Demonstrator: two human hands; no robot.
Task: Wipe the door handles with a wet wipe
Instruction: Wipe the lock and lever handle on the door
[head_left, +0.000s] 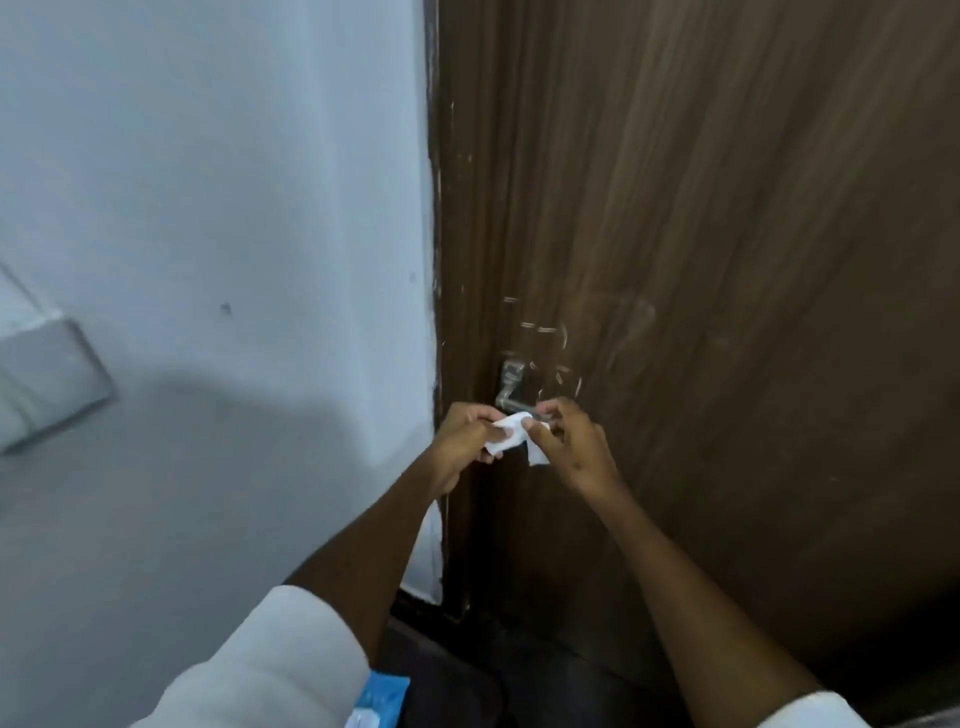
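A silver lever door handle (510, 391) is mounted on the dark brown wooden door (727, 260), close to its left edge. Just below and in front of the handle, a white wet wipe (511, 435) is stretched between my two hands. My left hand (465, 441) pinches its left part, and my right hand (571, 441) pinches its right part with thumb and fingers. The lever's free end is hidden behind my right fingers and the wipe.
A pale blue-white wall (208, 208) fills the left side, with a grey switch box (47, 384) sticking out at the left edge. A blue wipe packet (382, 696) shows under my left sleeve at the bottom. The floor below is dark.
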